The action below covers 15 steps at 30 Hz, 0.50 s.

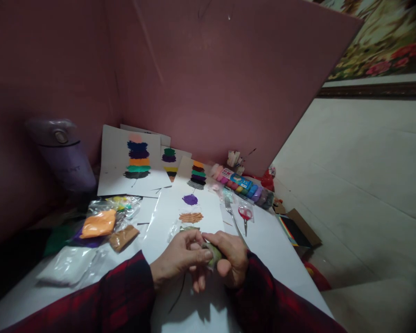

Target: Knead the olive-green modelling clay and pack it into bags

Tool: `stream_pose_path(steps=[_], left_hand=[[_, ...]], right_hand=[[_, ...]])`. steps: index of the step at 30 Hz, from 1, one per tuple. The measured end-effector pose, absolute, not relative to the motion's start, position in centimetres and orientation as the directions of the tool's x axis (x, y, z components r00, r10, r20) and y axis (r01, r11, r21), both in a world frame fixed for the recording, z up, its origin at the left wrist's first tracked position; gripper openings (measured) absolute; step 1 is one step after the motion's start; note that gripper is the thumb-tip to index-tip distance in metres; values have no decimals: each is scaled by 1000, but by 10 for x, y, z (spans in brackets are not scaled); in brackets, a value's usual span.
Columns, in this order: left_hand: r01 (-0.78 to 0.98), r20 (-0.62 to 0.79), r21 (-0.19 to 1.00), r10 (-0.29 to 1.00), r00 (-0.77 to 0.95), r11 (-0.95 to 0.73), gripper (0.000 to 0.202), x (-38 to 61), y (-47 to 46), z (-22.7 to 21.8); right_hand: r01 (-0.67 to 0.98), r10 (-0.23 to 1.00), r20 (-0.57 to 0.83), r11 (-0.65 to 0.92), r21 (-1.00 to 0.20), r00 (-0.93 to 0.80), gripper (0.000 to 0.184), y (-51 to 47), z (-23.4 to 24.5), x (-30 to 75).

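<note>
Both hands meet above a white sheet of paper near the table's front. My left hand (185,255) is closed, its thumb pressing on a small olive-green lump of modelling clay (214,255) that seems to be in clear wrap. My right hand (231,256) grips the same lump from the other side, fingers curled round it. Just beyond the hands, the paper carries a purple clay patch (190,199) and a ridged tan clay patch (191,218). A greenish patch (189,228) lies partly hidden behind my fingers.
Left are an orange clay packet (99,224), a brown packet (124,237), a white packet (67,266) and a purple bottle (64,155). A fork (230,212), red-handled scissors (245,217) and a multicoloured clay pack (242,182) lie right. Striped cards (111,162) lean against the pink wall.
</note>
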<state>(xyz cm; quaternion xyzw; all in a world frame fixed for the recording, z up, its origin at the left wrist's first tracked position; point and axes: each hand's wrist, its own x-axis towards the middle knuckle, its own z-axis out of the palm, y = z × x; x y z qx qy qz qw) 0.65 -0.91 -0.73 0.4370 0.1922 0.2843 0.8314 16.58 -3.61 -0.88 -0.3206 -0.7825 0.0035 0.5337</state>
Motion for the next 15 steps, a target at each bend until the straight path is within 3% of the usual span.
stream_pose_path(steps=[8,15], left_hand=[[-278,-90,845,636,767,456,41,6,-10,-11],[-217,-164,869,674,720,444,26,7,-14,-11]], right_hand=[[501,501,833,796,-339,-233,66,-39,-8,163],[554,507,832,769,-318,-226,71,-43,-14,162]])
